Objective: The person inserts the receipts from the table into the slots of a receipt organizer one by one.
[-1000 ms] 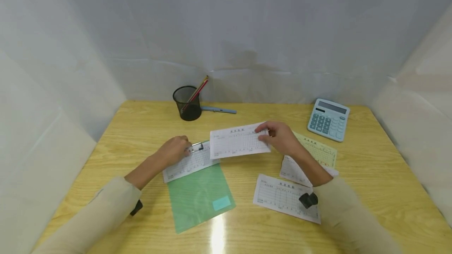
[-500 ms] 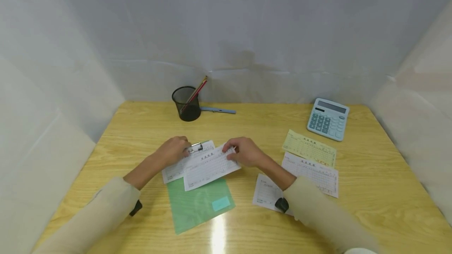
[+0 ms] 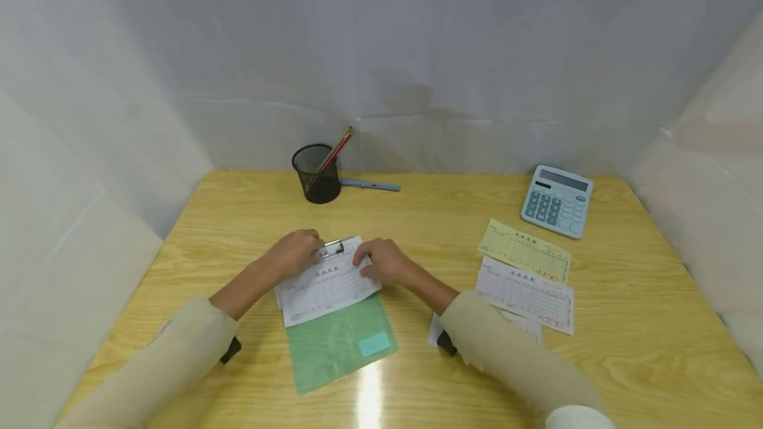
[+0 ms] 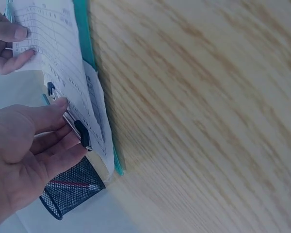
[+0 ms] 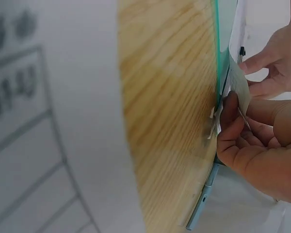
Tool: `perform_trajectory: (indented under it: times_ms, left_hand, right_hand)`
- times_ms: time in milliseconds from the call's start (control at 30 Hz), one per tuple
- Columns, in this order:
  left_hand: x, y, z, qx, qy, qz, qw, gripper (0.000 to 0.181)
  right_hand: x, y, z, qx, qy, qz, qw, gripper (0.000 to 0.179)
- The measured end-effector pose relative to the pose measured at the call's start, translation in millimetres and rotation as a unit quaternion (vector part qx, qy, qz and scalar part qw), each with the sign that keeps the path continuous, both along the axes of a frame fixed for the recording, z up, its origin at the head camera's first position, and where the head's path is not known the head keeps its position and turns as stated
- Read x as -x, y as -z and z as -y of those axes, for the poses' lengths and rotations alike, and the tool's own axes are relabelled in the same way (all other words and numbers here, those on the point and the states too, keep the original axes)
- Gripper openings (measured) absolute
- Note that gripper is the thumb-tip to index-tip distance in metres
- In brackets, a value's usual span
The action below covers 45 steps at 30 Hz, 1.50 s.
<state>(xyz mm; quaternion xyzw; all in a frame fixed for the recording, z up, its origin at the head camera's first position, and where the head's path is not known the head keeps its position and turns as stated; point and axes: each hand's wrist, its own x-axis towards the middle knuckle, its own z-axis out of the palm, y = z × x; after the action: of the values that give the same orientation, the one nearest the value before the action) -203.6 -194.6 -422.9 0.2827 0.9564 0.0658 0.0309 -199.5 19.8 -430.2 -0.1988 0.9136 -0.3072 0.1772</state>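
A green clipboard [image 3: 340, 346] with a pale blue label lies on the table, white printed forms over its upper part. My left hand [image 3: 292, 255] pinches the metal clip [image 3: 332, 248] at its top edge. In the left wrist view the thumb is on the clip [image 4: 73, 124] and the fingers are curled behind it. My right hand [image 3: 386, 262] pinches the right end of a white form [image 3: 324, 295] between thumb and fingers. That form overlaps another sheet on the board, its top edge close below the clip. The right wrist view shows the paper [image 5: 239, 85] bent near the fingertips.
To the right lie a yellow form [image 3: 524, 250], a white form [image 3: 527, 293] and another white sheet partly under my right sleeve. A calculator [image 3: 557, 202] sits at the back right. A black mesh pen cup [image 3: 316, 177] with pencils and a blue pen [image 3: 371, 185] stand behind the board.
My right hand has carried the white form leftward and down onto the clipboard, lining it up near the clip. The left hand has stayed on the clip.
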Motion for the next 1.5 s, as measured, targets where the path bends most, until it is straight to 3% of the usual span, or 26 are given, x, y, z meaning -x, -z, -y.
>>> perform_trajectory:
  times_ms: [167,433,633,1067,1500]
  left_hand:
    - [-1.1,0.1,-1.5,0.017,0.006,-0.007,0.9998,0.019]
    - [-4.5,2.9,-3.7,0.084,0.033,-0.055,0.9944,0.017]
    - [-6.7,3.4,-3.7,0.100,0.049,-0.079,0.9906,0.015]
    - [-6.2,3.4,-2.5,0.084,0.048,-0.057,0.9937,0.015]
    - [-6.0,4.2,-3.2,0.074,0.044,-0.062,0.9944,0.014]
  right_hand:
    - [3.8,0.4,6,-0.004,0.009,0.004,0.9999,0.011]
    - [9.2,-1.2,15,-0.018,0.030,0.029,0.9990,0.012]
    - [12.3,-1.8,18,-0.024,0.035,0.037,0.9984,0.015]
    - [14.1,-7.2,25,-0.038,0.052,0.046,0.9969,0.018]
    - [19.9,-11.0,31,-0.077,0.022,0.008,0.9967,0.017]
